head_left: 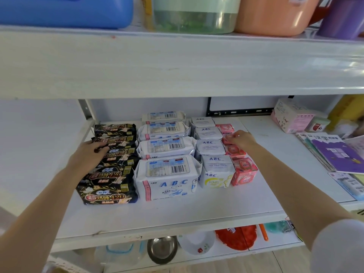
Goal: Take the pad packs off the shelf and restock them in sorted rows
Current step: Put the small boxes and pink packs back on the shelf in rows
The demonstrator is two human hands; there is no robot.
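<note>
the white shelf (197,213) carries four front-to-back rows: black packs (110,174) under the left grip (90,152), large white abc packs (167,170) and small white abc packs (212,152) between both grips, and pink packs (244,172) at the right grip (243,139). well right of that grip lie a pink box (291,115) and books (338,152).

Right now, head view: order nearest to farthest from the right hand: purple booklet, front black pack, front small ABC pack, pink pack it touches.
1. pink pack, touched
2. front small ABC pack, front-left
3. purple booklet, right
4. front black pack, far left
</note>
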